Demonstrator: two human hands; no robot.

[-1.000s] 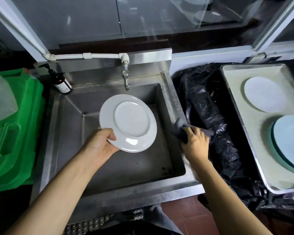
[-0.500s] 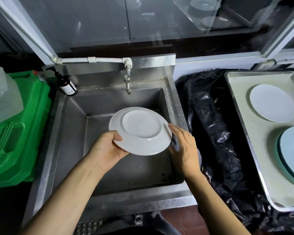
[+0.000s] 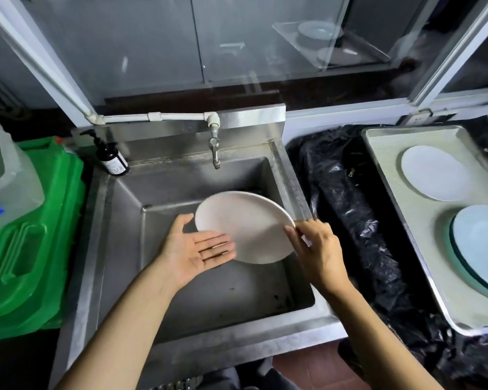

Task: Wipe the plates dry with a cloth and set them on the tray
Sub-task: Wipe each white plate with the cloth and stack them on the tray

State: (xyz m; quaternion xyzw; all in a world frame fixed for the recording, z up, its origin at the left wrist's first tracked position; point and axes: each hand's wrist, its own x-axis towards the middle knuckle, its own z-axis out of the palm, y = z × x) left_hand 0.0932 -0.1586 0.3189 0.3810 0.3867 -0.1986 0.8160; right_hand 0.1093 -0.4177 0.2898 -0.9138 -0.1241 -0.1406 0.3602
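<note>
A white plate (image 3: 244, 226) hangs tilted over the steel sink (image 3: 203, 299). My right hand (image 3: 314, 249) pinches its right rim with thumb and fingers. My left hand (image 3: 197, 249) lies palm up with straight fingers at the plate's lower left edge, fingertips at or just under it. No cloth shows in either hand. On the right, a cream-lined metal tray (image 3: 406, 220) carries a white plate (image 3: 434, 175) at the back and a pale blue plate (image 3: 482, 243) on a stack nearer me.
A tap (image 3: 214, 147) juts over the sink's back, with a dark pump bottle (image 3: 112, 159) at the back left corner. A green crate (image 3: 28, 249) with a clear container stands left. Black plastic sheeting (image 3: 347, 209) lies between sink and tray.
The plate passed from my left hand to my right. My left hand let go and opened palm up. My right hand came off the dark cloth by the sink and took the rim.
</note>
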